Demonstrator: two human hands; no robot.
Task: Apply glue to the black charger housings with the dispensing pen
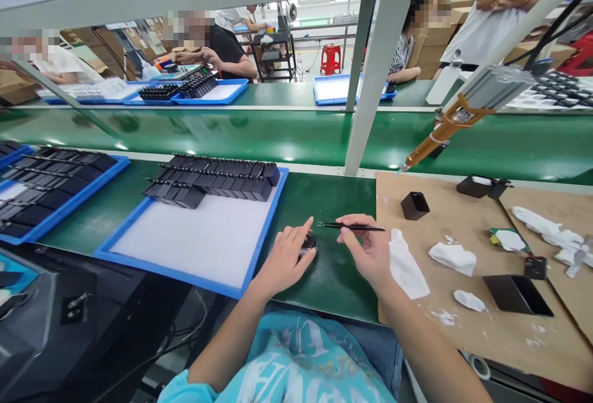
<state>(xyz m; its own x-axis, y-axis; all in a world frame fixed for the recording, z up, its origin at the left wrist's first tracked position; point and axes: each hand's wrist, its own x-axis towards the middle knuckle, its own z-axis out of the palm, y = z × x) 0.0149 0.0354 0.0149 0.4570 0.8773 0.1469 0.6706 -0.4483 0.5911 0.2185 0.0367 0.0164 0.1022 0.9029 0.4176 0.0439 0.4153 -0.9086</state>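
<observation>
My left hand [287, 256] rests on the green mat with its fingers curled round a small black part [309, 243]. My right hand [368, 250] is just to the right of it and pinches black tweezers [354, 227], which lie level with the tips pointing left above the part. A white cloth [407, 268] lies against my right hand's outer side.
A blue tray [185, 270] with rows of black parts [215, 179] sits to the left, another blue tray [69, 202] farther left. On brown cardboard [467, 230] to the right lie white scraps, black boxes [414, 205] and a hanging orange screwdriver [438, 137]. Other people work across the conveyor.
</observation>
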